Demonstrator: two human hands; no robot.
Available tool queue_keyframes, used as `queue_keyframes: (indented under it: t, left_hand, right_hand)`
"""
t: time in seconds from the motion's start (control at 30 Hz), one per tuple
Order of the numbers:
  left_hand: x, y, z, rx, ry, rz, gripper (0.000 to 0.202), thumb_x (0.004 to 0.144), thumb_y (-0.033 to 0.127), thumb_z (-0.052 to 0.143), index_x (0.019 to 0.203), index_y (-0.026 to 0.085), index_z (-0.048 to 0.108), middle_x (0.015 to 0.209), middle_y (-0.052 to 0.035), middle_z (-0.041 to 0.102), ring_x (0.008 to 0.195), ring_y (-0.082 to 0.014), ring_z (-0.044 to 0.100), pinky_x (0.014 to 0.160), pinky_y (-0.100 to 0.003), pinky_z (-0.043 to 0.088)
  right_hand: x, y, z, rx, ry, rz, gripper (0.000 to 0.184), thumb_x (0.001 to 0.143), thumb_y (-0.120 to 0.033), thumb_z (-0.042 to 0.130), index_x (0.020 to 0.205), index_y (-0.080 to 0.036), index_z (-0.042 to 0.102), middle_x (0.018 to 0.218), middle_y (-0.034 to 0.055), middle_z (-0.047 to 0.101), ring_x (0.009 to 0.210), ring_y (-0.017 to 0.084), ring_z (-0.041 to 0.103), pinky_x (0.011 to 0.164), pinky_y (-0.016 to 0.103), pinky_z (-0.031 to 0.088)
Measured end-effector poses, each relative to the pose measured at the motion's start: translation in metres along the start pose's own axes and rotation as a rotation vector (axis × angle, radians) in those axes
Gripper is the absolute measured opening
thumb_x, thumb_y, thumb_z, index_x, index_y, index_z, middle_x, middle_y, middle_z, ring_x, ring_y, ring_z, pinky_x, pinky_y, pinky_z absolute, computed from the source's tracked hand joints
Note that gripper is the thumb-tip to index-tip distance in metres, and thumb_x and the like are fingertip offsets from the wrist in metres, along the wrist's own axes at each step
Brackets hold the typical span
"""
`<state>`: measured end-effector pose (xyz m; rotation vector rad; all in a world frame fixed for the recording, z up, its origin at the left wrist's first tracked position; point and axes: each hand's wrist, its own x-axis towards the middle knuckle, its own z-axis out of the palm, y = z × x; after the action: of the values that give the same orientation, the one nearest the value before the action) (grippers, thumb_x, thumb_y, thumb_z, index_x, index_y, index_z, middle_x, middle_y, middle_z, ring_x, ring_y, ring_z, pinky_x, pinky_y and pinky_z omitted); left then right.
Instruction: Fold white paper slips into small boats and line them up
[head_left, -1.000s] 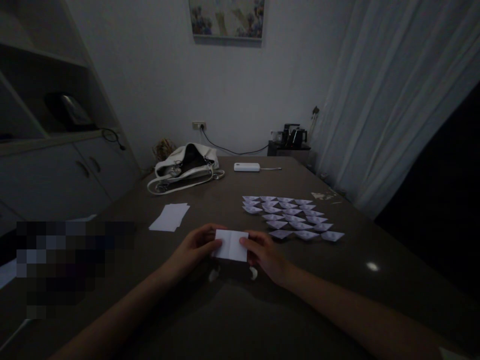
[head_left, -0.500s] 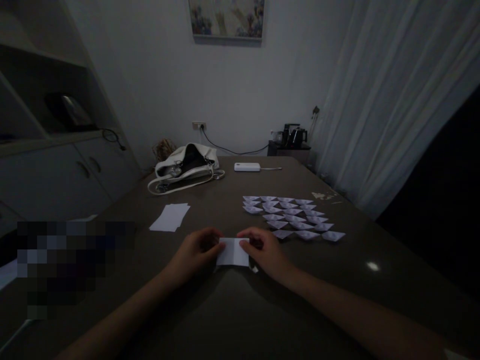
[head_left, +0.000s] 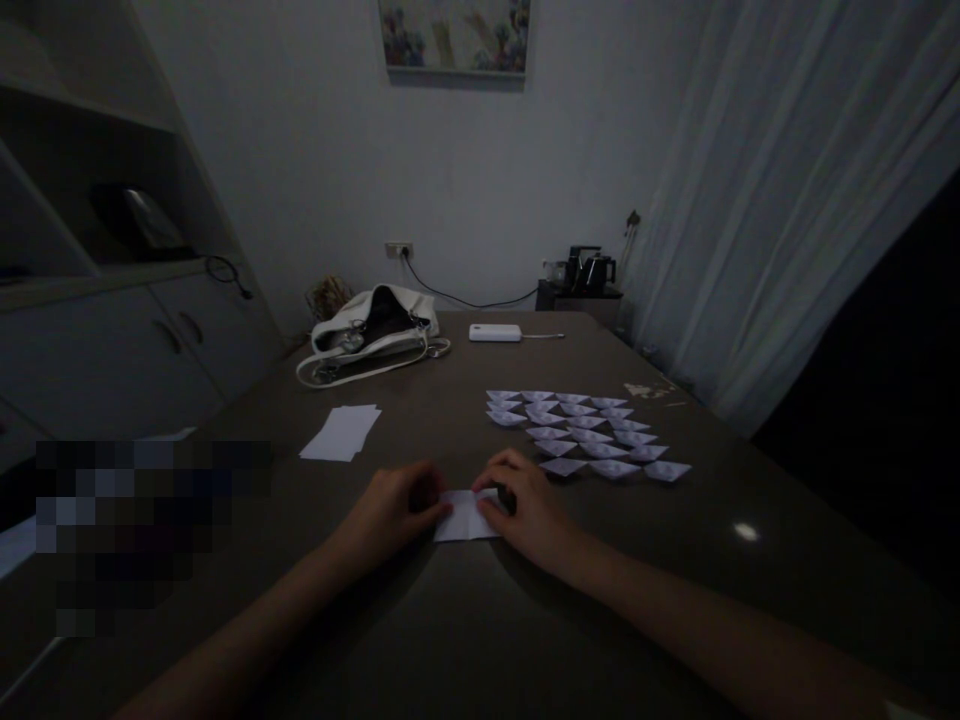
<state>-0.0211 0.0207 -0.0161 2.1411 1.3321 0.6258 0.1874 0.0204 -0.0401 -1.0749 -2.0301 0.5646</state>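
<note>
A small folded sheet of white paper [head_left: 459, 522] with a crease down its middle lies low over the brown table, between my two hands. My left hand [head_left: 405, 505] pinches its left edge between thumb and fingers. On the other side, my right hand [head_left: 529, 510] is closed on the upper right part, with the thumb over the paper and the fingers bent behind it. Beyond my right hand stand several folded paper boats [head_left: 589, 437] in rows. Flat to the left, past my left hand, is a stack of white paper sheets [head_left: 341, 433].
A white handbag [head_left: 371, 335] sits open at the back left of the table [head_left: 480, 630]. A white power bank [head_left: 495, 333] with a short cable lies at the back. A blurred-out patch [head_left: 142, 530] covers the left side. Black kettles [head_left: 592, 270] stand beyond the table.
The folded paper has come down and tilted flatter toward the table. My right hand has shifted slightly left along its top edge, while my left hand keeps its pinch.
</note>
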Motion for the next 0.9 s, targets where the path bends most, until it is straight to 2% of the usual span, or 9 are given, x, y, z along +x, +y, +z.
queue_keyframes:
  t: [0.07, 0.23, 0.47, 0.67, 0.9]
  left_hand:
    - [0.000, 0.000, 0.000, 0.011, 0.005, 0.008, 0.019, 0.076, 0.035, 0.061, 0.080, 0.016, 0.061, 0.072, -0.0032, 0.064, 0.064, -0.0178, 0.058, 0.056, -0.025, 0.040]
    - [0.000, 0.002, 0.000, 0.025, 0.006, 0.024, 0.018, 0.077, 0.033, 0.061, 0.079, 0.016, 0.061, 0.073, -0.0038, 0.064, 0.065, -0.0177, 0.058, 0.056, -0.025, 0.041]
    - [0.001, 0.005, -0.002, 0.054, 0.004, 0.058, 0.022, 0.079, 0.033, 0.060, 0.090, 0.015, 0.067, 0.079, -0.0051, 0.066, 0.070, -0.0177, 0.059, 0.062, -0.025, 0.044]
    - [-0.001, 0.011, -0.004, 0.037, -0.034, 0.209, 0.020, 0.085, 0.022, 0.053, 0.096, 0.018, 0.070, 0.085, -0.0042, 0.066, 0.078, -0.0166, 0.061, 0.069, -0.025, 0.044]
    - [-0.002, 0.008, -0.005, 0.028, -0.084, 0.228, 0.022, 0.084, 0.012, 0.053, 0.095, 0.018, 0.071, 0.093, -0.0047, 0.067, 0.085, -0.0164, 0.061, 0.075, -0.025, 0.046]
  right_hand:
    - [0.000, 0.001, 0.001, -0.030, -0.005, -0.009, 0.017, 0.072, -0.008, 0.064, 0.084, -0.018, 0.067, 0.094, 0.0052, 0.055, 0.086, 0.017, 0.054, 0.074, 0.029, 0.042]
    - [-0.001, 0.002, 0.003, -0.067, -0.029, -0.021, 0.018, 0.074, -0.009, 0.064, 0.089, -0.019, 0.069, 0.092, 0.0049, 0.057, 0.083, 0.017, 0.054, 0.073, 0.030, 0.043]
    - [-0.002, 0.000, 0.003, -0.156, -0.091, -0.025, 0.018, 0.080, -0.011, 0.059, 0.093, -0.017, 0.070, 0.086, 0.0051, 0.061, 0.083, 0.017, 0.055, 0.074, 0.028, 0.042]
    - [-0.001, -0.001, 0.002, -0.160, -0.106, -0.030, 0.019, 0.080, -0.010, 0.058, 0.093, -0.017, 0.070, 0.087, 0.0047, 0.061, 0.082, 0.016, 0.056, 0.072, 0.026, 0.042]
    - [-0.001, 0.001, 0.004, -0.176, -0.094, -0.045, 0.017, 0.081, -0.011, 0.058, 0.092, -0.018, 0.069, 0.086, 0.0043, 0.061, 0.082, 0.016, 0.055, 0.072, 0.026, 0.042]
